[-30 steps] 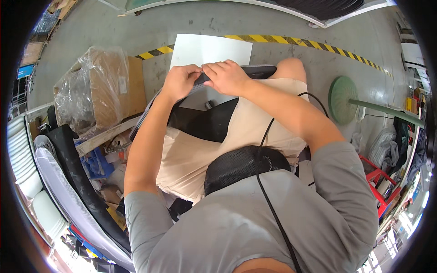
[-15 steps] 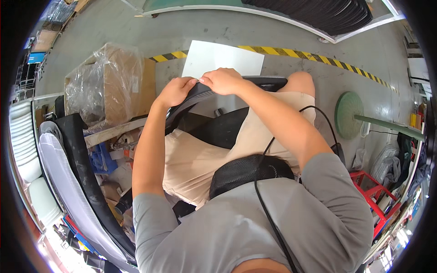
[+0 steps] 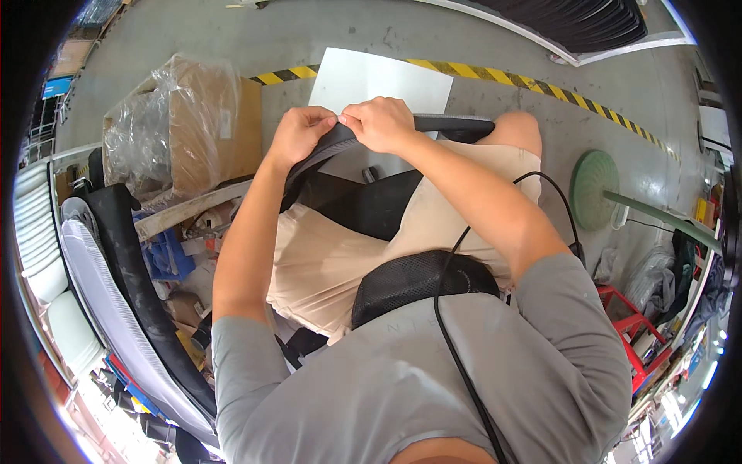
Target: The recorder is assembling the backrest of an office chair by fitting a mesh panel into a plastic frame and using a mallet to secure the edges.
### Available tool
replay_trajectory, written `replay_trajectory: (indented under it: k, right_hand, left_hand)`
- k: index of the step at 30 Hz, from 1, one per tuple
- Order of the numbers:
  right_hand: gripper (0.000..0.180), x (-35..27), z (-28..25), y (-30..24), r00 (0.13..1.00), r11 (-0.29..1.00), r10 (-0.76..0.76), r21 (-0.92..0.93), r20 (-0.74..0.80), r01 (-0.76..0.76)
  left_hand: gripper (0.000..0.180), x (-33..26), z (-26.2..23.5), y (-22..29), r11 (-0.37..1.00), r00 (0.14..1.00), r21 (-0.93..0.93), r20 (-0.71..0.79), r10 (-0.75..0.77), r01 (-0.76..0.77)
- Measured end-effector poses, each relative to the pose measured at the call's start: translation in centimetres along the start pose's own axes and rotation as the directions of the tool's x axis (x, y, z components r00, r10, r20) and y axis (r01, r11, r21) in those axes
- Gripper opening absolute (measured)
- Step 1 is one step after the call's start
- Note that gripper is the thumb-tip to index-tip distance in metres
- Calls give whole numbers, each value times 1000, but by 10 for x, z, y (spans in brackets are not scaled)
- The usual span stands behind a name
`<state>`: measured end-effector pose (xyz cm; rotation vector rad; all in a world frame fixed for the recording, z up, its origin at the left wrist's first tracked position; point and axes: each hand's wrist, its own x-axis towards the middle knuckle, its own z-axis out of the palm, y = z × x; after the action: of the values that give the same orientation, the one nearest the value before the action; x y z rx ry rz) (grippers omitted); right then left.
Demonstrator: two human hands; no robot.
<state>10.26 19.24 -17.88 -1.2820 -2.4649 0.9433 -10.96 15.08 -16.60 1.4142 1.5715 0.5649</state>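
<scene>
A curved black frame with a grey ribbed edge (image 3: 457, 124), looking like a mesh chair back, lies across my lap. My left hand (image 3: 298, 138) pinches the far rim of it at the upper left bend. Close beside it, my right hand (image 3: 380, 126) is closed on the same rim, its thumb nearly meeting the left thumb. What lies under the fingertips is hidden. Through the frame's opening a small dark cylindrical part (image 3: 370, 175) shows near my knees.
Beyond the frame lies a white sheet (image 3: 380, 81) by yellow-black floor tape (image 3: 495, 75). At left stand a plastic-wrapped carton (image 3: 202, 127) and grey mesh panels (image 3: 108, 290). On the right are a green disc on a pole (image 3: 593, 189) and a red stool (image 3: 635, 326). A black cable (image 3: 439, 305) crosses my body.
The whole view has shifted slightly, so hands and frame sit higher in the picture. Both hands keep to the same stretch of rim, with the left fingers bent a little differently.
</scene>
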Motion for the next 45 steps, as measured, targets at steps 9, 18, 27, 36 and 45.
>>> replay_trajectory:
  k: [9,18,27,36,45]
  right_hand:
    - [46,-14,19,14,856,794,-508,-438,-94,423]
    - [57,28,-17,-32,942,962,-58,-234,330,141]
    - [42,44,4,-21,898,997,-59,79,437,27]
    - [38,25,4,-30,955,973,-198,-72,223,218]
    - [62,16,31,-10,661,634,-728,-545,-181,549]
  left_hand:
    - [23,-22,-5,16,887,952,355,30,305,-296]
    - [46,-37,-30,-17,983,981,7,70,-183,183]
    - [30,-38,-16,-9,988,995,123,1,-96,95]
    - [21,-45,-5,-3,983,975,178,-220,-3,43]
    - [23,-61,7,-9,863,880,457,-292,375,-216]
